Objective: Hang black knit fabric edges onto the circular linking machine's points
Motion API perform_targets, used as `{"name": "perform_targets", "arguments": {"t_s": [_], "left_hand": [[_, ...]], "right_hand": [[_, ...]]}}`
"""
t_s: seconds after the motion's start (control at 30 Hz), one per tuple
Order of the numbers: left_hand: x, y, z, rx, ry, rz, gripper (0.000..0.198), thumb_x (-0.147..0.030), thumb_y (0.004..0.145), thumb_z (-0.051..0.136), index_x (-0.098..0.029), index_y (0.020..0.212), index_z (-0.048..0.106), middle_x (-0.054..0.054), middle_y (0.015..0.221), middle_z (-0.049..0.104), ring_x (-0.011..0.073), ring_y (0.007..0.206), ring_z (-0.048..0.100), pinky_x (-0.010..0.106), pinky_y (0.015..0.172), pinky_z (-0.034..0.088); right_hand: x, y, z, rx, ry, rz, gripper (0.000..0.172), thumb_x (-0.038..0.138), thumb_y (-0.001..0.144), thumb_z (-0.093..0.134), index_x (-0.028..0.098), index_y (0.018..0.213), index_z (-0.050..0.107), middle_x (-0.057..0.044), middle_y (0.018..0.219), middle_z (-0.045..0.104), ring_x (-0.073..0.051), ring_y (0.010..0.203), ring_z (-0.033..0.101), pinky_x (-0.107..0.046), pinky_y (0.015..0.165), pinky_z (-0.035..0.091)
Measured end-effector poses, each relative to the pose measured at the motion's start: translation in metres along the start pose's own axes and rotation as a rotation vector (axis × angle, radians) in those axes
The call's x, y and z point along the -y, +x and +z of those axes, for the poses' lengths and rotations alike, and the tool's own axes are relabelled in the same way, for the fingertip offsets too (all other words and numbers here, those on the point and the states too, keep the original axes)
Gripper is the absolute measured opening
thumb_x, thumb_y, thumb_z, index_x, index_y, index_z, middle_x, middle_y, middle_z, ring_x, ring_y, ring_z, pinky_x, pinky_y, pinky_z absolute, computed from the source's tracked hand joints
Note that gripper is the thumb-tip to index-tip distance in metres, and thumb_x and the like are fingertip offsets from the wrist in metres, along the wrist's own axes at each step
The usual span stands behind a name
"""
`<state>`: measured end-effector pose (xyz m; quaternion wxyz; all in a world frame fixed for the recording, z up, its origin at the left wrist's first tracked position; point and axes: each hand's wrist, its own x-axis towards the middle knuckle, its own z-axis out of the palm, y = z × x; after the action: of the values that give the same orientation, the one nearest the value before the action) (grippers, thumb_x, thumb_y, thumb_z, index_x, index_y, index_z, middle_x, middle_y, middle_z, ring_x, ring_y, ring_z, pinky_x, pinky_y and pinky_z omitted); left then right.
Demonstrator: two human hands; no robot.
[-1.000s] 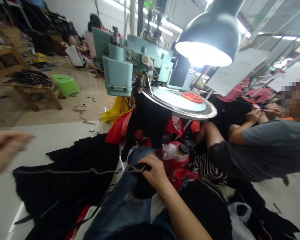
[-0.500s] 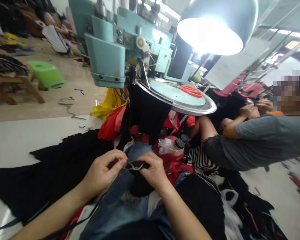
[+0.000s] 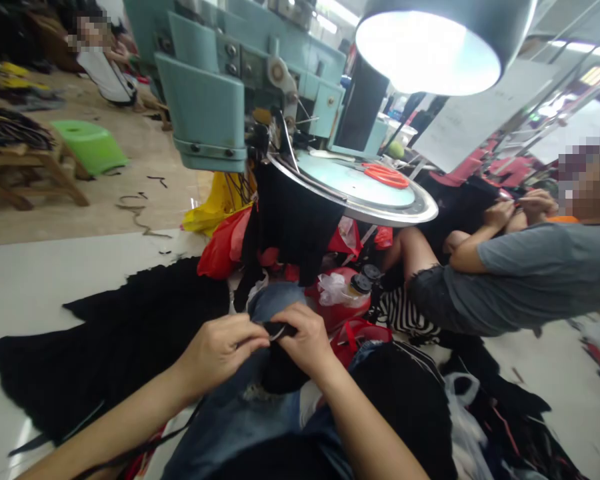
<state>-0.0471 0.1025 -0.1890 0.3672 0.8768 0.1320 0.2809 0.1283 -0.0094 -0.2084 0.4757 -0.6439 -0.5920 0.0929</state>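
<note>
My left hand (image 3: 229,348) pinches the edge of a piece of black fabric (image 3: 283,368), thumb against the bent fingers. On the same piece, my right hand (image 3: 304,337) is closed, its thumb close to the left fingertips. Between the hands the edge shows as a black band with a thin light strand along it. The lower part of the piece drapes over blue jeans (image 3: 230,400) on my lap. Ahead of both hands, more black fabric (image 3: 295,213) hangs from the round toothed dial (image 3: 387,215) of a pale green machine (image 3: 200,100).
Orange-handled scissors (image 3: 386,176) lie on the dial beneath a bright lamp (image 3: 430,53). Black cloth (image 3: 145,333) spreads across the floor at left. Red bags and dark-capped bottles (image 3: 361,284) stand beyond my knees. A co-worker in grey (image 3: 545,273) sits at right; a green stool (image 3: 87,147) is behind.
My left hand has shifted slightly right and down, nearer my right hand. The loose light threads between the hands now show as one short strand. My right hand has hardly moved.
</note>
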Motion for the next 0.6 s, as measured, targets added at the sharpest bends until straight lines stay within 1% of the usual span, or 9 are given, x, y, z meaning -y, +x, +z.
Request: {"name": "perform_targets", "arguments": {"t_s": [0.03, 0.1, 0.17, 0.23, 0.33, 0.4, 0.47, 0.5, 0.6], "left_hand": [[0.0, 0.001, -0.004, -0.033, 0.025, 0.004, 0.016, -0.03, 0.091, 0.065, -0.022, 0.083, 0.076, 0.0, 0.067, 0.065, 0.0111, 0.061, 0.06, 0.02, 0.06, 0.043], [0.0, 0.004, -0.017, -0.102, 0.067, -0.037, 0.019, -0.033, 0.091, 0.066, -0.02, 0.078, 0.073, -0.001, 0.066, 0.063, 0.0107, 0.057, 0.057, 0.02, 0.057, 0.042], [0.0, 0.005, -0.031, -0.136, 0.085, -0.088, 0.023, -0.035, 0.091, 0.064, -0.02, 0.075, 0.07, -0.001, 0.067, 0.061, 0.0114, 0.058, 0.055, 0.021, 0.058, 0.042], [-0.001, 0.005, -0.039, -0.15, 0.042, -0.156, 0.027, -0.039, 0.091, 0.061, -0.019, 0.075, 0.068, 0.0, 0.07, 0.061, 0.0126, 0.062, 0.056, 0.021, 0.06, 0.043], [-0.004, 0.004, -0.036, -0.117, -0.187, -0.351, 0.035, -0.05, 0.094, 0.054, -0.018, 0.086, 0.068, 0.001, 0.067, 0.06, 0.0131, 0.058, 0.054, 0.021, 0.054, 0.042], [-0.007, 0.003, -0.03, -0.096, -0.339, -0.451, 0.042, -0.056, 0.094, 0.052, -0.017, 0.091, 0.068, 0.0, 0.062, 0.058, 0.0123, 0.054, 0.051, 0.02, 0.049, 0.04], [-0.008, 0.003, -0.024, -0.094, -0.407, -0.487, 0.045, -0.059, 0.091, 0.057, -0.016, 0.087, 0.067, 0.0, 0.06, 0.057, 0.0114, 0.054, 0.05, 0.019, 0.049, 0.039], [-0.009, 0.004, -0.022, -0.097, -0.428, -0.496, 0.044, -0.06, 0.09, 0.059, -0.016, 0.084, 0.066, 0.0, 0.06, 0.058, 0.0108, 0.054, 0.05, 0.018, 0.049, 0.039], [-0.007, 0.004, -0.018, -0.094, -0.532, -0.54, 0.043, -0.059, 0.087, 0.064, -0.017, 0.078, 0.06, -0.001, 0.062, 0.058, 0.01, 0.053, 0.05, 0.019, 0.049, 0.04]], "right_hand": [[-0.001, 0.0, 0.0, 0.003, -0.01, 0.005, 0.023, 0.008, 0.075, 0.068, 0.023, 0.089, 0.079, -0.002, 0.081, 0.072, -0.017, 0.077, 0.068, -0.024, 0.071, 0.052], [-0.002, -0.001, -0.001, 0.009, -0.023, 0.009, 0.022, 0.01, 0.077, 0.068, 0.023, 0.09, 0.079, -0.002, 0.082, 0.072, -0.016, 0.078, 0.068, -0.024, 0.071, 0.053], [-0.002, -0.002, 0.001, 0.007, -0.027, 0.006, 0.02, 0.011, 0.078, 0.069, 0.023, 0.09, 0.079, -0.002, 0.082, 0.073, -0.016, 0.078, 0.068, -0.024, 0.071, 0.053], [-0.002, -0.001, 0.004, 0.0, -0.03, -0.013, 0.017, 0.012, 0.078, 0.07, 0.022, 0.089, 0.079, -0.003, 0.081, 0.073, -0.016, 0.077, 0.068, -0.024, 0.07, 0.053], [0.001, 0.0, 0.007, -0.01, -0.013, -0.052, 0.011, 0.017, 0.081, 0.073, 0.02, 0.09, 0.079, -0.004, 0.081, 0.073, -0.016, 0.076, 0.069, -0.024, 0.07, 0.053], [0.005, 0.001, 0.006, -0.013, 0.011, -0.065, 0.013, 0.027, 0.082, 0.078, 0.02, 0.092, 0.079, -0.005, 0.081, 0.074, -0.017, 0.075, 0.069, -0.025, 0.07, 0.053], [0.011, 0.001, 0.004, -0.013, 0.045, -0.059, 0.017, 0.034, 0.083, 0.078, 0.021, 0.094, 0.08, -0.004, 0.079, 0.075, -0.016, 0.072, 0.069, -0.025, 0.067, 0.053], [0.013, 0.001, 0.002, -0.017, 0.068, -0.055, 0.016, 0.034, 0.085, 0.076, 0.021, 0.094, 0.08, -0.004, 0.077, 0.075, -0.016, 0.069, 0.068, -0.024, 0.065, 0.053], [0.021, 0.001, -0.001, -0.065, 0.154, -0.049, 0.012, 0.025, 0.087, 0.07, 0.022, 0.092, 0.08, -0.003, 0.075, 0.077, -0.014, 0.064, 0.069, -0.023, 0.063, 0.054]]}}
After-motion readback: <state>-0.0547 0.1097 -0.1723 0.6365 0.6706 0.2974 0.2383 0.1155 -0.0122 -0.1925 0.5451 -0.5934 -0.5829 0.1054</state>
